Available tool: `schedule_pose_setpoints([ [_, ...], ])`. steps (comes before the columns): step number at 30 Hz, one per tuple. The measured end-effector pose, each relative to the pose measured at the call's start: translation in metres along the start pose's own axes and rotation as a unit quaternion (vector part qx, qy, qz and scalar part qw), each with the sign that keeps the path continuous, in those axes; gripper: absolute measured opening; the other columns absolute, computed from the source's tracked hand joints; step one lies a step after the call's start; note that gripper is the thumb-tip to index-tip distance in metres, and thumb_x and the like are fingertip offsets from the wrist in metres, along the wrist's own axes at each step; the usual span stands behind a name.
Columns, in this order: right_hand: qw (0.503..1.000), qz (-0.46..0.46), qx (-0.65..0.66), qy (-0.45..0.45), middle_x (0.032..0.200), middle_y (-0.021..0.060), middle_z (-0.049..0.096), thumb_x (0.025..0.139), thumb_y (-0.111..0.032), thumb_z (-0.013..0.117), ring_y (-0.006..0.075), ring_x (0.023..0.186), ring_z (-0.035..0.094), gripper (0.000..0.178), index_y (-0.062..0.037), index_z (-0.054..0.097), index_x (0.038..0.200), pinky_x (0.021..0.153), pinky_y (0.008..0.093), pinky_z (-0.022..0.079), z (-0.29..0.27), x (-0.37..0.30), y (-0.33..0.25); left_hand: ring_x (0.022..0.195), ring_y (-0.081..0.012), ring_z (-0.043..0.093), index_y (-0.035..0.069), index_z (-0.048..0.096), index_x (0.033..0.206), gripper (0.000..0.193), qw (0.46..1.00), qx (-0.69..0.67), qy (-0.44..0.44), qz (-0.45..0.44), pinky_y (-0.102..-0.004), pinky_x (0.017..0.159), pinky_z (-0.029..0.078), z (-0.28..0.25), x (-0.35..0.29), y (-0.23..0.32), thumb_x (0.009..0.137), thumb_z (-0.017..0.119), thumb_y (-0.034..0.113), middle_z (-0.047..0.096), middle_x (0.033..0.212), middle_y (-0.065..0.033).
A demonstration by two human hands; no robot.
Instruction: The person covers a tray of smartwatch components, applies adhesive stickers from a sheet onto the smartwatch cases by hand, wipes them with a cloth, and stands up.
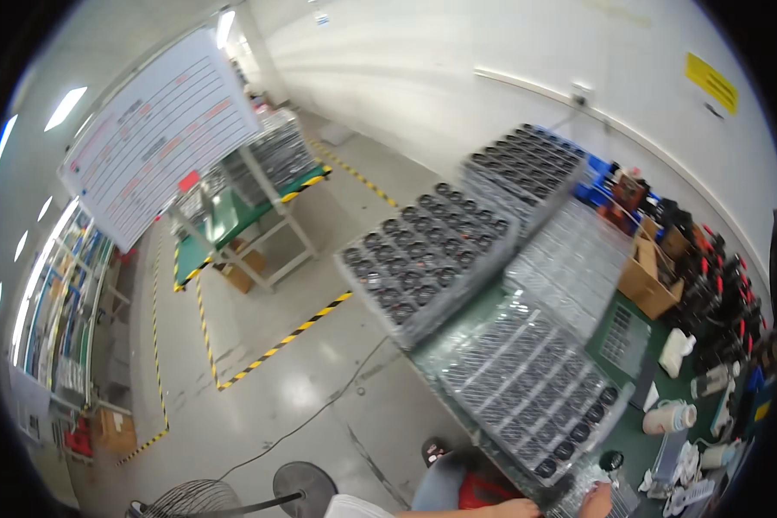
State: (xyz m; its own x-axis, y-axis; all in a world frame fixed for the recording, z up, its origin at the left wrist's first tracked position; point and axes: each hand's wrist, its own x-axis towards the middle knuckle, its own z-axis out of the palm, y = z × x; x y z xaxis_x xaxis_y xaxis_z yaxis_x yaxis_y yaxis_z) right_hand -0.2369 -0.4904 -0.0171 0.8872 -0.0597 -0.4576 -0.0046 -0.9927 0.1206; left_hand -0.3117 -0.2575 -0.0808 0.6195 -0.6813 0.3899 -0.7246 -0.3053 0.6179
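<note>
My left hand [520, 508] is at the lower edge, beside a dark object at the table's near end; its fingers are too small and cut off to read. Close by on the right, my right hand [596, 501] is closed over crinkled clear plastic [585, 480]; what its fingers hold, if anything, is hidden. A black round part [611, 460] lies just beyond that hand. Ahead of both hands is a clear plastic tray [514, 380] with rows of pockets, and several black round parts [580, 432] sit along its right side.
Stacked trays of black round parts [427, 250] stand at the table's far end. A cardboard box [647, 272], a cream bottle [669, 418] and black-and-red tools [721, 285] line the right side. A fan [190, 501] and a cable [311, 419] are on the floor left; a whiteboard [160, 129] stands beyond.
</note>
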Motion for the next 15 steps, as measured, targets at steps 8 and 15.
schedule_pose_setpoints([
  [8, 0.856, -0.499, 0.113, 0.076, 0.088, 0.0144, 0.06, 0.078, -0.011, 0.061, 0.0349, 0.084, 0.06, 0.021, -0.005, 0.063, 0.098, 0.07, 0.0458, 0.05, -0.034, 0.023, -0.204, 0.099, -0.0294, 0.064, 0.014, 0.063, 0.101, 0.021, 0.791, 0.02, -0.163, -0.589, -0.045, 0.082, 0.053, -0.072, -0.288, 0.089, 0.082, 0.057, 0.022, 0.065, 0.095, -0.0099],
  [15, 0.817, -0.552, 0.163, 0.029, 0.078, 0.0109, 0.063, 0.08, -0.018, 0.065, 0.0306, 0.067, 0.063, 0.012, -0.0086, 0.066, 0.088, 0.06, 0.0417, 0.051, -0.085, 0.046, -0.3, 0.093, -0.0347, 0.065, 0.016, 0.062, 0.103, 0.021, 0.672, -0.116, 0.055, -0.729, -0.0455, 0.075, 0.053, -0.099, -0.286, 0.222, 0.087, 0.056, 0.028, 0.066, 0.098, -0.0105],
])
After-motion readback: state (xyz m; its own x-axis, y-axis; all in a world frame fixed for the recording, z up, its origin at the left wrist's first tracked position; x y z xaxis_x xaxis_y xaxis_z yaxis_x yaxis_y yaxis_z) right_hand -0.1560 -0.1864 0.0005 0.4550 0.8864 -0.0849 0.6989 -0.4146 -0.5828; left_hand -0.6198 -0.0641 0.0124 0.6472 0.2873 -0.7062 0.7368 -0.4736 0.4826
